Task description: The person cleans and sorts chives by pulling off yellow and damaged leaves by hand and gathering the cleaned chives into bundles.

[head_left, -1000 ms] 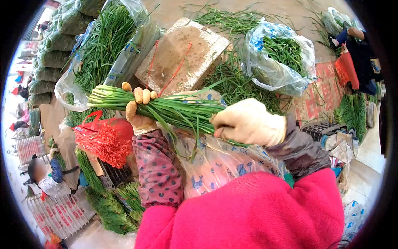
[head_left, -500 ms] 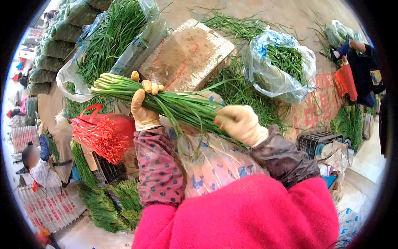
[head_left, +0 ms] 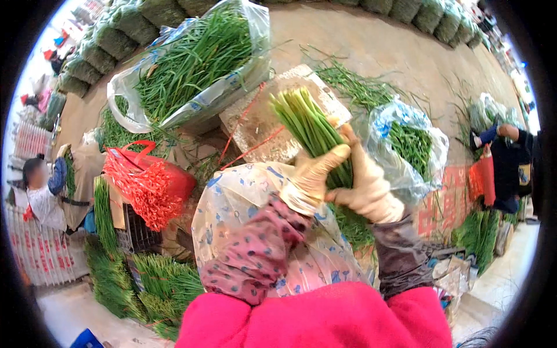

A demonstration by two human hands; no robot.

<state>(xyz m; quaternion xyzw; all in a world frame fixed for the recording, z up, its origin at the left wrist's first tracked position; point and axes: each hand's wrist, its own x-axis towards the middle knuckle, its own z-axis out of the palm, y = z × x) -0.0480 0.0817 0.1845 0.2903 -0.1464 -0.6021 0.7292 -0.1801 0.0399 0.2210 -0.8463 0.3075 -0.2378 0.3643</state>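
Head camera shows the gloved left hand and right hand closed around a green stalk bunch, where a loosened grip could let stalks slide out.

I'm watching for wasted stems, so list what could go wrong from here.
The green bunch shows no visible tie, so stems may slip out if the left hand or right hand loosens.
The soiled block might dirty the stems if they touch it.
The red string across the block could snag a hand or some stems.
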